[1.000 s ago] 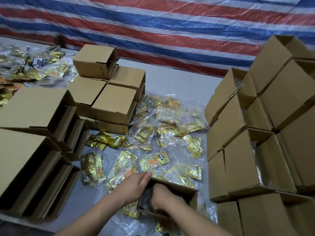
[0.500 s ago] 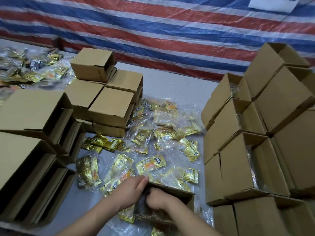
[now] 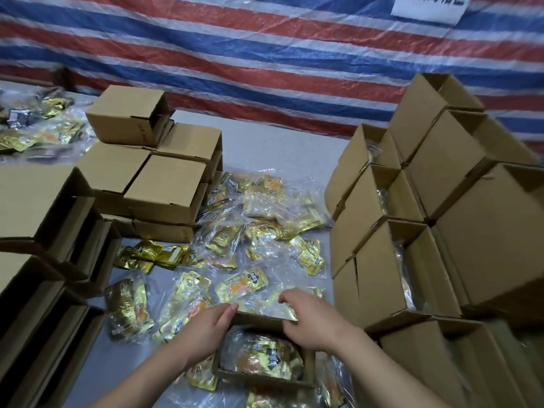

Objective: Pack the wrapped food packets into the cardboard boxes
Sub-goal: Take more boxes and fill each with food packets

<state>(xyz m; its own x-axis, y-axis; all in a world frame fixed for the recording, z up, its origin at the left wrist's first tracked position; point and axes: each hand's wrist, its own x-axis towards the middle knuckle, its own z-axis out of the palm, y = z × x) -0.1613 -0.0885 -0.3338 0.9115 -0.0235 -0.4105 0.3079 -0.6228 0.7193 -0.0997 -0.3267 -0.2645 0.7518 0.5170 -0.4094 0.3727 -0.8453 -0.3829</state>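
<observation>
Both grips, left hand (image 3: pixel 206 334) and right hand (image 3: pixel 312 322), are laid relaxed on a filled box (image 3: pixel 262 378); many packets (image 3: pixel 241 287) are left unpacked on the tabletop (image 3: pixel 265 145).

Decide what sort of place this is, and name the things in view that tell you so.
Probably a small, makeshift packing workshop. Stacks of identical cardboard boxes flank a table strewn with gold food packets, and a striped tarpaulin serves as the back wall.

Both forearms reach forward, bare. Left hand (image 3: pixel 203 334) flat, fingers straight, extended together. Right hand (image 3: pixel 309 319) arched, fingers loosely bent, tips pointing down-left.
</observation>
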